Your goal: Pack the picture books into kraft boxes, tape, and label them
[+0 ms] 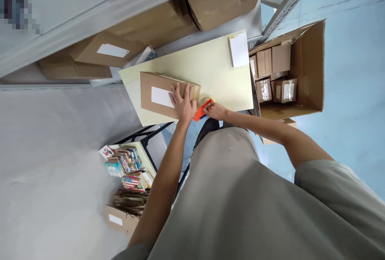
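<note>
- R hand nearest the body: fingers pinched round the orange-handled plastic tape dispenser, at the near edge of the pale yellow tabletop. Grip is closed on the handle; roll sits just beside the box's right end.
- L hand: fingers spread, palm flat on top of the flat brown cardboard box w/ white label. No pinch, just pressing down near the right end.
- Box lies on the tabletop's left half, long side running left-right, label facing up.
- To tape well, I'd judge: keep L palm weight on the flaps so the seam stays shut, start tape on the end face, pull in one straight run, keep L fingers clear of the cutter.
- Further out: white paper pad at the tabletop's far right corner, well apart from the box.
- R of tabletop: big open cardboard carton holding small brown parcels.
- Far side: more brown boxes stacked on the grey shelf.
</note>
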The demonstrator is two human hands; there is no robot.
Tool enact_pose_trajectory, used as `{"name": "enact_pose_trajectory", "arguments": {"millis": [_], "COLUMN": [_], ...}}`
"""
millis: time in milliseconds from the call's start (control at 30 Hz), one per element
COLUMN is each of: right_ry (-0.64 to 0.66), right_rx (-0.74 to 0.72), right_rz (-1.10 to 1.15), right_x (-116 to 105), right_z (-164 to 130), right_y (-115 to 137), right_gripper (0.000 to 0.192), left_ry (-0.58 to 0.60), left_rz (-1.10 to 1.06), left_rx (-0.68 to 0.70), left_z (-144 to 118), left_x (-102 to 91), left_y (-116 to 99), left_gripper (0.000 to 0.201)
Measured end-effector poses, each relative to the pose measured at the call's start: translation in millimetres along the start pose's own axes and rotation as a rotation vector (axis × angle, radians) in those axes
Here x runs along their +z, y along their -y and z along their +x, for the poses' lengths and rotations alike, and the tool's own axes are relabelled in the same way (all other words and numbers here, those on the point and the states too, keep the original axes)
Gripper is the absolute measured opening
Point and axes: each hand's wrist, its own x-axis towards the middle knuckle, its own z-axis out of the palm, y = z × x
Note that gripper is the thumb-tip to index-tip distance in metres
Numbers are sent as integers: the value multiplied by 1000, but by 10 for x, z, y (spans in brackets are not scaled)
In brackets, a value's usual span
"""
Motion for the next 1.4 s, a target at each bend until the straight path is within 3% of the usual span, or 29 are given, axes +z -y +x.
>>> {"name": "enact_pose_trajectory", "arguments": {"millis": [100, 200, 267, 367, 433, 633, 800, 967, 1100, 1233, 1400], "right_ry": [43, 78, 27, -91, -122, -139, -108, -106, -204, -391, -567], "right_rx": [64, 213, 321, 403, 377, 323, 445, 594, 655, 740, 637], "right_rz": [-9, -55, -51, -36, -43, 60, 172, 167, 169, 256, 329], "right_x": [81, 34, -74, -279, -392, -529, -706, -1032, -1243, -1471, -2018], "right_z": [-427, -815, -959, -906, -712, -168, -99, 6, -115, -293, -53], "right_y": [-263, -729, -1071, -1417, -1479, -1158, -814, -692, -514, -133, 264], "right_gripper": [52, 59, 60, 60, 59, 54, 43, 45, 46, 50, 46], "left_ry": [-26, -26, -27, -11, 21, 83, 62, 71, 11, -169, -451], "left_rz": [-17, -32, -40, -53, -65, -112, -139, -162, -217, -411, -491], "left_rx": [-11, -1, 4, 24, 52, 133, 136, 242, 273, 272, 488], "left_z": [-39, -45, -41, -57, -97, -239, -252, -286, -291, -206, 131], "left_x": [72, 108, 110, 88, 65, 30, 33, 13, -39, -298, -1007], "left_y": [-29, -33, -28, -22, -20, -18, -28, -14, -47, -101, -94], "left_gripper": [92, 90, 89, 87, 85, 75, 73, 71, 62, 58, 51]}}
